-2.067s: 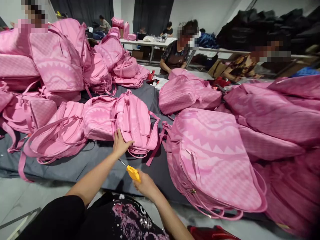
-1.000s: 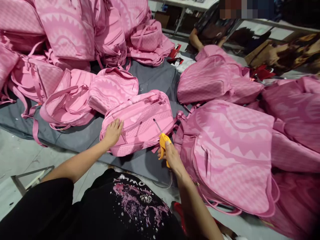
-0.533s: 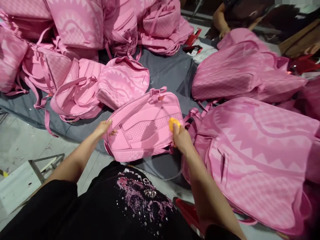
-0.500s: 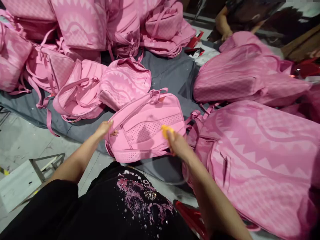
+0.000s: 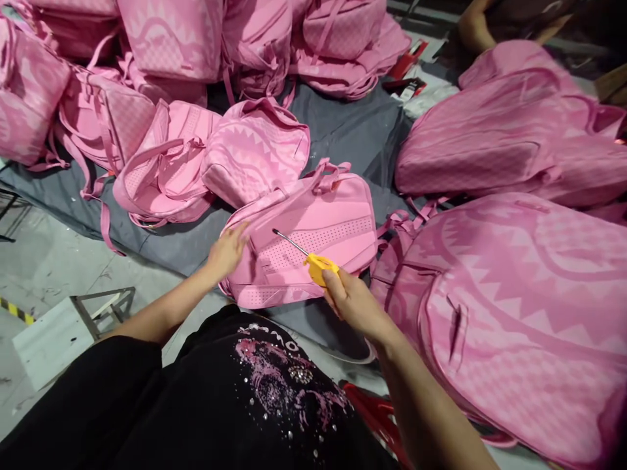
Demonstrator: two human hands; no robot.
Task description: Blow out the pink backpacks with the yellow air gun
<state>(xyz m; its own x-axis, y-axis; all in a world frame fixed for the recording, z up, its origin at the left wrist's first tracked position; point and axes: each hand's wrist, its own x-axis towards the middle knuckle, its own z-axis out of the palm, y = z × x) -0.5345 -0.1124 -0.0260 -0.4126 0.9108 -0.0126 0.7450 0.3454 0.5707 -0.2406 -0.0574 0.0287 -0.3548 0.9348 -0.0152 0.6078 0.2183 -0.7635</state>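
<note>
Head view: on the grey worktop [image 5: 353,130] the pink backpack [image 5: 323,219] lies back-panel up at the near edge. The left hand [image 5: 225,251] has slid onto it, fingers flat. The right hand [image 5: 350,300] has pulled back, fingers closed around the yellow tool [image 5: 319,266], whose nozzle now points at the mesh.

Matt cloth backpack [image 5: 337,212]; glossy plastic tool [image 5: 317,266]

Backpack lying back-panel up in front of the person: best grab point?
Probably the top handle: it loops up clear of the backpack at its far end, so hook it from above. The left hand rests on the near-left corner; the right hand holds the yellow tool.
</note>
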